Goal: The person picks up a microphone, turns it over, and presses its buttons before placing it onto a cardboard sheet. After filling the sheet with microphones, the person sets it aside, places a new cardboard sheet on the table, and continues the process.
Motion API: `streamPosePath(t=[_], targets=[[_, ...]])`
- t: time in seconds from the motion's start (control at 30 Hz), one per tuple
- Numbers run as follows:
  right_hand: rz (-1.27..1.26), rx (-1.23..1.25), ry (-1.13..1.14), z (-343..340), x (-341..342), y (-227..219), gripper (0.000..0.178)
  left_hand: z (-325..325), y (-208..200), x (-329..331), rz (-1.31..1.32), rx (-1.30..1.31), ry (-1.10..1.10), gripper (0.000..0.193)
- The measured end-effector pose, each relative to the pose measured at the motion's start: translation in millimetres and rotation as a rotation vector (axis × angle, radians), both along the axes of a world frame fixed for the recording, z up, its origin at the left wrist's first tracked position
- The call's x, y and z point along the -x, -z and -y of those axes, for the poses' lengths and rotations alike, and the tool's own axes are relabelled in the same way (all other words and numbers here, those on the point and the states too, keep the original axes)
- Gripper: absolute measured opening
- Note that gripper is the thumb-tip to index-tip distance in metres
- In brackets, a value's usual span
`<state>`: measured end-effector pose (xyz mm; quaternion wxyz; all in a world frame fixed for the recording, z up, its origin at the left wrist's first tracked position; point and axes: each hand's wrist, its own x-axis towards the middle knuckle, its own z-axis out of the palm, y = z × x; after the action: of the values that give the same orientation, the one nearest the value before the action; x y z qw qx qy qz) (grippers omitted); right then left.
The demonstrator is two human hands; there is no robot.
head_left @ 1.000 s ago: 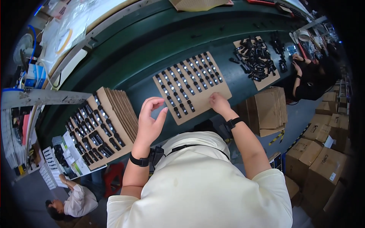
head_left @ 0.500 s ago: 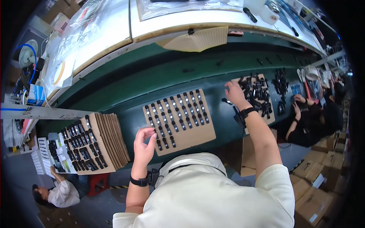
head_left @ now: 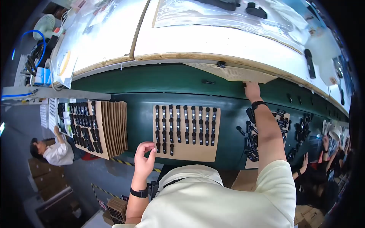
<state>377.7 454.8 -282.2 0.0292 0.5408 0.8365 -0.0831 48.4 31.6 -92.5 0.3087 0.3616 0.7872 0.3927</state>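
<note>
My left hand [head_left: 145, 161] hovers at the near left corner of a brown cardboard sheet [head_left: 194, 152]. Its fingers are loosely curled, the thumb stands apart, and nothing shows between them. Rows of small black stick-shaped pieces [head_left: 186, 125] with pale spots lie on the sheet; the nearest row is short, at the left. My right arm stretches over a loose heap of similar black pieces [head_left: 251, 142]. At the far side of the green surface, my right hand [head_left: 252, 91] has bent, partly hidden fingers by the hanging yellowish sheet [head_left: 243, 74]. A dark spot shows beside the fingertips.
At the left stands a stack of cardboard sheets [head_left: 116, 129] with black pieces on top. A white shelf [head_left: 182, 47] with a wooden edge runs along the far side. Another heap of black pieces [head_left: 302, 129] lies at the right. People sit at both ends.
My right hand has moved from the heap's far left corner farther away, to beside the hanging sheet. The whole view has turned. My left hand keeps about the same loosely curled pose.
</note>
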Motion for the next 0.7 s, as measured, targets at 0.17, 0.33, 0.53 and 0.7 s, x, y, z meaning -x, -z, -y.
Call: streamPosePath(t=[0.17, 0.33, 0.53, 0.7], targets=[[-0.013, -0.025, 0.023, -5.9, 24.0, 14.4, 0.03, -15.3, 4.8, -9.0, -0.022, 0.018, 0.036, 0.016], [-0.482, 0.017, -0.132, 11.5, 92.1, 19.3, 0.024, -30.2, 8.9, -15.2, -0.017, 0.02, 0.097, 0.017], [-0.577, 0.144, -0.117, 38.9, 148.9, 14.6, 0.023, -24.2, 0.5, -15.4, -0.032, 0.007, 0.08, 0.018], [-0.541, 0.362, -0.12, 45.3, 157.1, 3.3, 0.027, -9.9, -1.6, -8.9, -0.032, 0.004, 0.065, 0.019]])
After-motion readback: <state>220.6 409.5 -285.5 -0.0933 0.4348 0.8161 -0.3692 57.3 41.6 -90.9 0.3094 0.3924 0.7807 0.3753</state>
